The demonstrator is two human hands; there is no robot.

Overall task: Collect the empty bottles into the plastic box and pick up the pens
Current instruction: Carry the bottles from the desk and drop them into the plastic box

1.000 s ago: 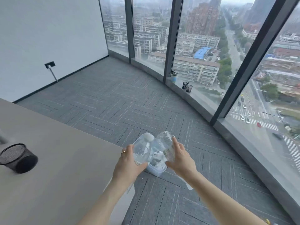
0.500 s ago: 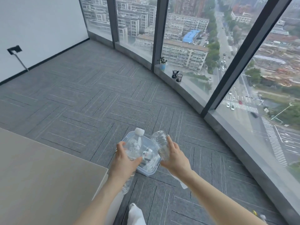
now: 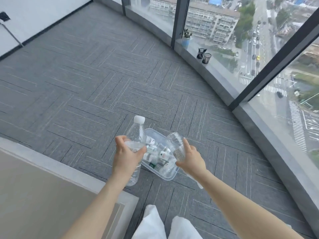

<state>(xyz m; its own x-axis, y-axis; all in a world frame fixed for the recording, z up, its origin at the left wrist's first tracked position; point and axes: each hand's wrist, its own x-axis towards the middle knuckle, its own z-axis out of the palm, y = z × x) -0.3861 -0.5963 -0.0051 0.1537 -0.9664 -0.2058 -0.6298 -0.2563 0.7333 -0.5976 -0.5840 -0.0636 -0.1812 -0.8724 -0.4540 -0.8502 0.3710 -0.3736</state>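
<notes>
Head view: both hands' grips hold bottles above plastic box [image 3: 170,176]; carpet [image 3: 86,83] around open.

Plastic box [image 3: 168,176] on carpeted floor [image 3: 82,87]

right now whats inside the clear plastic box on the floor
The plastic box holds several small empty bottles lying jumbled. The left hand and right hand cover its near corners.
</notes>
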